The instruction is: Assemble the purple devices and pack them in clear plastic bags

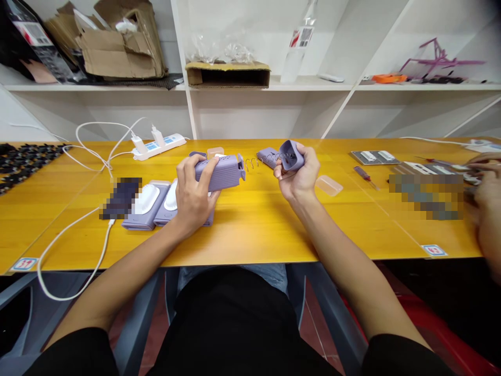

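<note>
My left hand (191,196) is wrapped round a lilac ribbed plastic housing (223,176), held above the table with its end piece facing right. Fingers closed, my right hand (304,175) grips a smaller hollow lilac shell (294,159) whose opening faces me. A thin coiled wire (252,164) stretches across the gap between the two parts; its exact ends are hard to make out. Behind it lies another lilac piece (266,156). Below and left of my left hand rest lilac blocks (139,223) with white oval pads (147,199) on top.
A blurred-out dark device (121,198) with a white cable lies left. Behind it is a power strip (160,146). A clear plastic tray (329,185) and screwdriver (366,177) lie right. Another person's hand (490,201) works at the far right. White shelves (242,115) stand behind.
</note>
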Available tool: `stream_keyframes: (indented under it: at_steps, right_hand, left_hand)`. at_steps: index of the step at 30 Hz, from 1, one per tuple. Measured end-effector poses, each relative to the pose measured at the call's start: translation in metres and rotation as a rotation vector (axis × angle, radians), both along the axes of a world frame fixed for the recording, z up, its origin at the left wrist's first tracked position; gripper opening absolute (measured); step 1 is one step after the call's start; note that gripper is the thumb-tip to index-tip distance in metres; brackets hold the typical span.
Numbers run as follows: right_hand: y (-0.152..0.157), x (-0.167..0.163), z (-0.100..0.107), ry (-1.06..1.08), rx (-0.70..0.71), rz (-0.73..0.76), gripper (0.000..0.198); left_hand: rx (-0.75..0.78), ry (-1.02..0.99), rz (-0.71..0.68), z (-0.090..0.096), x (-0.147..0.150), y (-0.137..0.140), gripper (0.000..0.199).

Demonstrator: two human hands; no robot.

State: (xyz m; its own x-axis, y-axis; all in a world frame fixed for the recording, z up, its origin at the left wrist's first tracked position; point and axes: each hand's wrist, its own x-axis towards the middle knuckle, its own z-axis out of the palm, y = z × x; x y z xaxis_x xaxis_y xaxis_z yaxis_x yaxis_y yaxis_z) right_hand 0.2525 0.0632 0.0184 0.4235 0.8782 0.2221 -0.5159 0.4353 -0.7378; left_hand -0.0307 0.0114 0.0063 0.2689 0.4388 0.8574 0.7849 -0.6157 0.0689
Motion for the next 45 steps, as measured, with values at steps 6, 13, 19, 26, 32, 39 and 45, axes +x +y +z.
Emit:
stream_keyframes:
  at_steps: [6,13,19,26,32,39,45]
  right_hand:
    - [-0.004,-0.003,0.002,-0.016,-0.022,0.008,0.037]
    - [-0.008,-0.006,0.006,-0.004,-0.063,0.050,0.030]
    - [-0.010,-0.007,0.005,-0.042,-0.062,0.096,0.034]
    - [-0.011,-0.007,0.006,-0.083,-0.058,0.112,0.032]
    - [-0.008,-0.001,0.010,-0.057,-0.060,0.060,0.034]
    - [-0.007,0.001,0.009,-0.050,-0.052,0.063,0.035]
    - [-0.009,-0.001,0.010,-0.049,-0.038,0.083,0.035]
  left_hand:
    - [-0.033,0.007,0.025,0.001,0.000,0.001,0.083]
    - [-0.021,0.007,0.024,0.001,-0.001,0.002,0.081]
    - [-0.041,0.011,0.033,0.001,-0.002,0.002,0.081]
    - [-0.083,-0.009,0.034,0.001,-0.002,0.002,0.078]
    - [-0.046,0.012,0.039,0.001,-0.001,0.002,0.080]
    - [-0.070,0.006,0.039,0.001,-0.002,0.002,0.081]
    - [-0.089,0.014,-0.008,0.000,-0.002,0.003,0.078]
